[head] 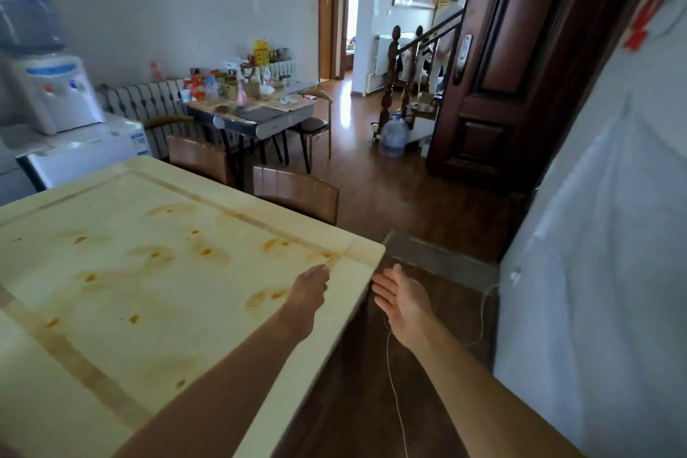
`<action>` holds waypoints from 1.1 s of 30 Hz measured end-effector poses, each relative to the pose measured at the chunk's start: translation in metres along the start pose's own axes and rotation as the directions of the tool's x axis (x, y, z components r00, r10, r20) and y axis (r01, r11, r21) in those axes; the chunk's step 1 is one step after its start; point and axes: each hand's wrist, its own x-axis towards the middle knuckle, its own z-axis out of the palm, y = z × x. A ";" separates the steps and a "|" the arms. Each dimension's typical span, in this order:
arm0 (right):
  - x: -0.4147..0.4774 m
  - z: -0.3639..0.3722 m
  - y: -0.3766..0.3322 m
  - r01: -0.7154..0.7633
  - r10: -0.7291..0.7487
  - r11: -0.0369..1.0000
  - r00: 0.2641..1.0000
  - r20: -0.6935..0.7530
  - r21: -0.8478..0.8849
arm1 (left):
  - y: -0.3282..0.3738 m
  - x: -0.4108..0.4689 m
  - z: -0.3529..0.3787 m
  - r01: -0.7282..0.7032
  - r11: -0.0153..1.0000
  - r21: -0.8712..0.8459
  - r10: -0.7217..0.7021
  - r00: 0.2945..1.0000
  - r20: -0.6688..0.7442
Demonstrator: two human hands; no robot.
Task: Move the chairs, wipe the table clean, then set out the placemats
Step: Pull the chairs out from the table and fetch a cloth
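A pale cream table (357, 271) fills the lower left, its top dotted with several orange-brown stains (206, 252). Two brown wooden chairs stand at its far side: one (297, 193) near the far right corner, the other (197, 158) further left. My left hand (308, 290) hovers over the table's right edge, fingers together and pointing forward, holding nothing. My right hand (399, 296) is just off that edge over the dark floor, palm open, fingers spread, empty. No cloth or placemats are visible.
A water dispenser (48, 85) sits on a white cabinet at the left. A cluttered second table (256, 111) with chairs stands beyond. A dark wooden door (513, 59) and white wall are at the right. A water jug (392, 138) sits by stairs where a person stands. A thin cable (394, 383) hangs below my right arm.
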 end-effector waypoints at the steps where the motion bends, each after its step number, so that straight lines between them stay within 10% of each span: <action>1: 0.006 -0.006 -0.005 0.006 -0.005 1.000 1.000 -0.007 0.004 | 0.001 0.008 0.007 -0.005 1.000 -0.009 0.005 1.000 0.016; 33: 0.337 -0.087 -0.222 0.130 -0.118 0.991 0.967 -0.224 0.036 | 0.085 0.379 0.264 0.079 0.992 -0.094 -0.048 0.954 0.297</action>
